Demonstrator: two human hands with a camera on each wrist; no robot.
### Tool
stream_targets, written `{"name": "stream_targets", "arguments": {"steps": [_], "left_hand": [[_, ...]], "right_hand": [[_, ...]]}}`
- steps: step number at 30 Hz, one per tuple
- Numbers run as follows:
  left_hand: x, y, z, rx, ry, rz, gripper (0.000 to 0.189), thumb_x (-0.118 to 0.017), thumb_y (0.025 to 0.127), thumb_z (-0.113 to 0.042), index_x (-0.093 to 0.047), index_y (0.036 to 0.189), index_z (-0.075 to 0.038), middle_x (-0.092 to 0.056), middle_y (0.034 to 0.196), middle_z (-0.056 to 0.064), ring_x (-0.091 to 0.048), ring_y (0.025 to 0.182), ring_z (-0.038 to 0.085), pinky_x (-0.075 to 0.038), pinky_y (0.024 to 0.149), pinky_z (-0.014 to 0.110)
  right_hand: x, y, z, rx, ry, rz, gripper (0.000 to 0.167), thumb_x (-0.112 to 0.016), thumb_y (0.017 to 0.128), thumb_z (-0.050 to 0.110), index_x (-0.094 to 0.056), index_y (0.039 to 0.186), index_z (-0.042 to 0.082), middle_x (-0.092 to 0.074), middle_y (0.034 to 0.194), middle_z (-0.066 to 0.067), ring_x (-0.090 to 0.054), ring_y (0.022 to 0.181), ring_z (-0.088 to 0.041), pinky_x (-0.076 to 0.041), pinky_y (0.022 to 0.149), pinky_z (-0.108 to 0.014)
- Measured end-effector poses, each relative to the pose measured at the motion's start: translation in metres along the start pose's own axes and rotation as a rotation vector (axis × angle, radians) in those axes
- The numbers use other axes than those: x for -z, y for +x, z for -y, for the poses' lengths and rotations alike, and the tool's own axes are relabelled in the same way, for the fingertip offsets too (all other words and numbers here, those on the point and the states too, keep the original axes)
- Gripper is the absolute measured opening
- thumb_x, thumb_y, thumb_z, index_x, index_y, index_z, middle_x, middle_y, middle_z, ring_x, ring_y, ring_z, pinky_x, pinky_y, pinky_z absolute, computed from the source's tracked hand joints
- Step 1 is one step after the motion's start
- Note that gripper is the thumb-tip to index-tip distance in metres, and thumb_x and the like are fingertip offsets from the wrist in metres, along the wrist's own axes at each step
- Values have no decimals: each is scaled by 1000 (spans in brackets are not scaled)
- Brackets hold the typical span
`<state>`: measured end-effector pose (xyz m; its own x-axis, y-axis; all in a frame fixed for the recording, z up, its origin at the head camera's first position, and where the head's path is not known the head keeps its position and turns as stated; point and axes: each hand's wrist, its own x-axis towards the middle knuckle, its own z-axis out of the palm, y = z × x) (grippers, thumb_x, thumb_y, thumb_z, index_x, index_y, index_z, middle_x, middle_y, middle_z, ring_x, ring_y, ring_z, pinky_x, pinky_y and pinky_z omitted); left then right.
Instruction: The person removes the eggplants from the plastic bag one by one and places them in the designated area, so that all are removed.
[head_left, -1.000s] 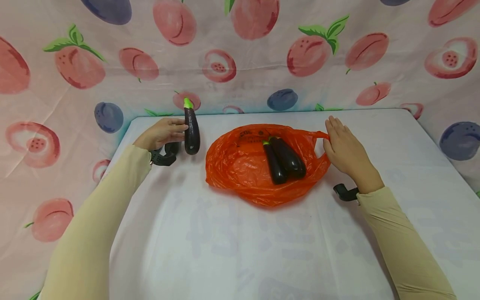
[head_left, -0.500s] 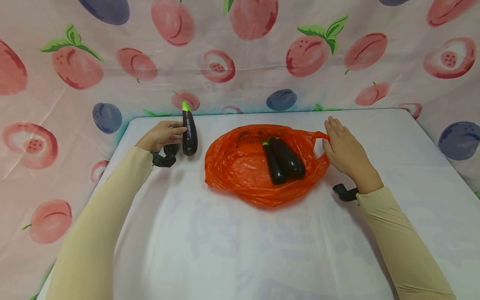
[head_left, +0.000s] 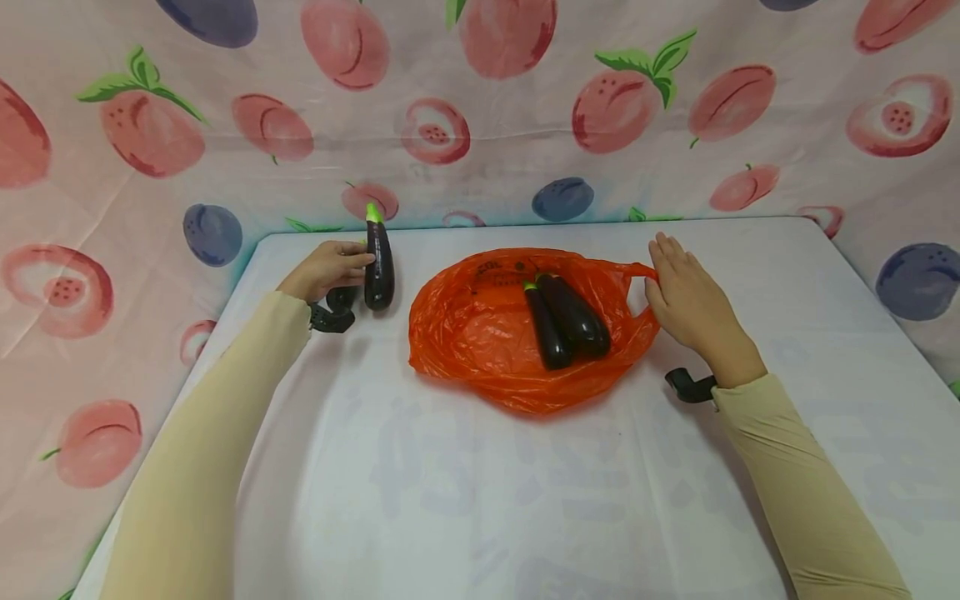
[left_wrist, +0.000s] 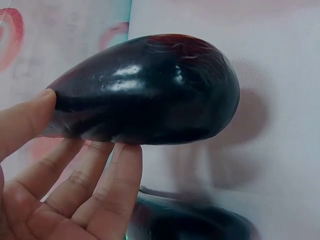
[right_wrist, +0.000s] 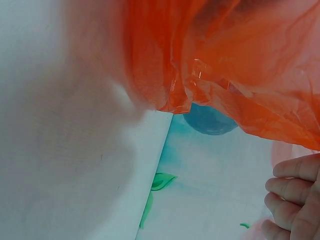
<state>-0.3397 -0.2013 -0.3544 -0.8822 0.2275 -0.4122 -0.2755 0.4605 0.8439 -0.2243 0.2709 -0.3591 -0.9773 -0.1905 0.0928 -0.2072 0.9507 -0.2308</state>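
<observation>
Orange bag (head_left: pixel 480 333) on the tabletop (head_left: pixel 540 492), held eggplant (head_left: pixel 380 271) off to its left

So the left hand (head_left: pixel 330 265) has that eggplant pinched, thumb on one side and fingertips (left_wrist: pixel 129 152) on the other, so that grip is definitely full. From the head view it's stem up, near the bag with a gap between them. The left wrist view shows the fat, shiny end pointing away from the palm and a shadow on the white surface beside it. Another eggplant (left_wrist: pixel 190 221) peeks in at the bottom there, partly cut off.

The bag's thin plastic, mouth open, with a fat eggplant (head_left: pixel 576 315) and a slim eggplant (head_left: pixel 550 333) lying side by side in its right half, touching, green stem ends toward the back.

Right hand (head_left: pixel 693 300) is up against the bag's right handle (head_left: pixel 639 270), fingers straight and together, so that grip's pretty flat. Can't tell if the strap loops round the thumb.

Cream sleeves (head_left: pixel 810 483) on both arms, a black gadget (head_left: pixel 690 386) at each wrist, and a fruit-print cloth (head_left: pixel 495 183) hanging behind it all.
</observation>
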Motion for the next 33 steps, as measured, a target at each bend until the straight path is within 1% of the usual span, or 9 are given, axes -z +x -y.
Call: {"name": "stream_targets", "arguments": {"steps": [5,7,10,15,20,28,33], "left_hand": [[-2,1,-1,0,15,-20,59,-47,99,-23,-23,147,3,-33,148,23,-46,122,25,-37,110,39],[-3,1,-1,1,9,-22,58,-47,99,-22,-24,147,3,-34,148,23,-46,122,26,-37,110,39],[-4,2,-1,0,11,-15,59,-47,99,-21,-22,147,3,-32,149,23,-43,126,30,-36,111,40],[-5,3,-1,15,40,-20,61,-48,99,-21,-20,148,3,-31,150,23,-39,132,36,-35,111,40],[-7,6,0,23,56,-35,60,-49,98,-20,-22,147,3,-33,148,24,-41,131,36,-36,111,41],[-10,12,2,15,75,-75,57,-50,98,-20,-29,145,3,-41,143,24,-47,125,35,-42,107,39],[-13,14,1,23,92,-103,56,-50,98,-21,-31,144,2,-41,142,24,-47,126,35,-41,107,41]], "right_hand": [[0,0,-1,0,2,-1,58,-30,100,25,-17,146,-8,-14,154,-25,-13,143,-40,-14,117,-55],[0,0,-1,1,2,-1,58,-30,100,24,-17,146,-8,-14,154,-25,-13,143,-40,-14,117,-55],[0,0,-1,3,3,-2,58,-31,100,24,-18,146,-8,-15,154,-26,-14,143,-40,-14,117,-55],[0,0,0,3,4,1,58,-30,100,24,-18,146,-8,-15,154,-25,-14,143,-40,-14,117,-55],[0,0,0,0,-2,-2,58,-30,100,24,-18,146,-8,-15,154,-25,-14,143,-40,-15,117,-55],[0,0,0,0,2,0,58,-31,100,24,-17,146,-8,-14,154,-25,-13,144,-40,-13,118,-54],[1,0,0,0,-1,3,58,-31,100,24,-17,146,-8,-14,154,-25,-13,143,-40,-13,118,-54]]}}
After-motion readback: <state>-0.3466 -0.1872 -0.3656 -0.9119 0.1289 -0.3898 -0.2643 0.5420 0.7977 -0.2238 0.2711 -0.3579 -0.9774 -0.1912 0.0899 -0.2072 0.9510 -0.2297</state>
